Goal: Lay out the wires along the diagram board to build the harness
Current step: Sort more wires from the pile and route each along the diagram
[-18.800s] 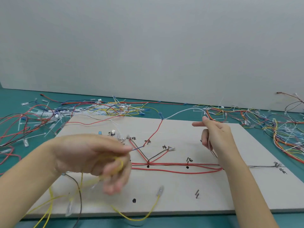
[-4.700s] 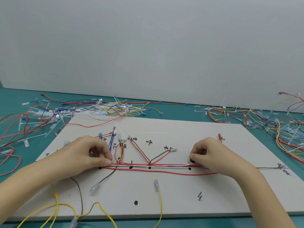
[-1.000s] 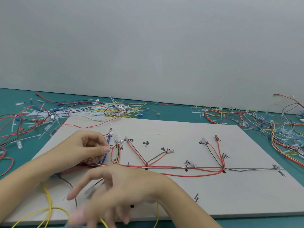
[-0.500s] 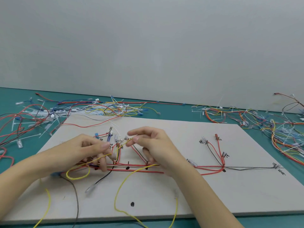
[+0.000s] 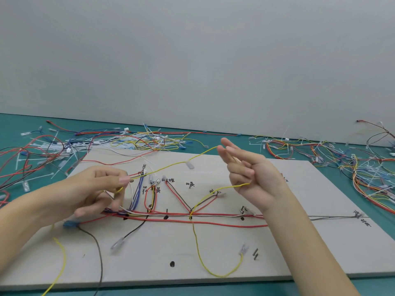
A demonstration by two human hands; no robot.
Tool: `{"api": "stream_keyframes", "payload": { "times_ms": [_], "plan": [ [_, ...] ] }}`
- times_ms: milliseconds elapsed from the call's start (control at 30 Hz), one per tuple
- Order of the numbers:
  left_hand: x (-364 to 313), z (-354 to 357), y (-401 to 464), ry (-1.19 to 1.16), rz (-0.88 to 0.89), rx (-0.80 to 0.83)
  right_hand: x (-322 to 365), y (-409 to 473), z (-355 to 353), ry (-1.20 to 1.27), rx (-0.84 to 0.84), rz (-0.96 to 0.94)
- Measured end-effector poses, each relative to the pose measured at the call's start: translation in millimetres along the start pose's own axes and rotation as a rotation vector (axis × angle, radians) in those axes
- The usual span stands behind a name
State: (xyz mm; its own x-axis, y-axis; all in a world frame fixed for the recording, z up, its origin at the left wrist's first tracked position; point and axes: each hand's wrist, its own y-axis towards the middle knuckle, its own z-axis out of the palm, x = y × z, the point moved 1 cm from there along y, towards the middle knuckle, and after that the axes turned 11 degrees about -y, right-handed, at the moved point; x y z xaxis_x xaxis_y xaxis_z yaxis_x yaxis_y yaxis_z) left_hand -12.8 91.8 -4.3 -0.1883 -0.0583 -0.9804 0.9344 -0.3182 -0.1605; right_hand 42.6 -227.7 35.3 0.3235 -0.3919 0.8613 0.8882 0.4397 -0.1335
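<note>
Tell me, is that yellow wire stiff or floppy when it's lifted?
Probably floppy: the yellow wire sags between the left hand and right hand and loops loosely on the board. Likely light, since a fingertip pinch carries it.

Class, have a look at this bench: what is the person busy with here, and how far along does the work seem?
A person is laying wires on a diagram board to build a harness. The left hand pinches a yellow wire near the board's left end, while the raised right hand draws it up between its fingers. A bundle of red wires already lies along the board's main line, with branches laid. Loose wires are heaped on the green table behind.
</note>
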Motion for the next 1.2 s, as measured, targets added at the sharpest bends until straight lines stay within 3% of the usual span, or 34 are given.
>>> {"api": "stream_keyframes", "payload": {
  "times_ms": [167,300,433,600,700,900,1000,1200],
  "plan": [
    [-1,-8,-3,0.049,-0.009,-0.05,14,-2,-20,0.016,-0.131,-0.059],
    [-4,-13,-4,0.142,-0.025,-0.046,22,-9,-35,-0.486,-0.31,-0.06],
    [-5,3,-8,0.358,-0.082,0.027,32,-18,-42,-0.855,-0.356,0.037],
    [-4,21,-7,0.54,0.175,-0.03,40,-27,-58,-1.193,-0.341,0.255],
    [0,32,-8,0.595,0.206,0.008,36,-29,-63,-1.332,-0.286,0.38],
    [10,60,-6,0.76,0.399,-0.106,22,-25,-62,-1.341,-0.327,0.425],
    [14,78,-3,0.957,0.545,-0.062,20,-23,-62,-1.305,-0.368,0.398],
    [19,102,4,1.056,0.575,-0.015,15,-20,-63,-1.272,-0.399,0.389]
  ]
}}
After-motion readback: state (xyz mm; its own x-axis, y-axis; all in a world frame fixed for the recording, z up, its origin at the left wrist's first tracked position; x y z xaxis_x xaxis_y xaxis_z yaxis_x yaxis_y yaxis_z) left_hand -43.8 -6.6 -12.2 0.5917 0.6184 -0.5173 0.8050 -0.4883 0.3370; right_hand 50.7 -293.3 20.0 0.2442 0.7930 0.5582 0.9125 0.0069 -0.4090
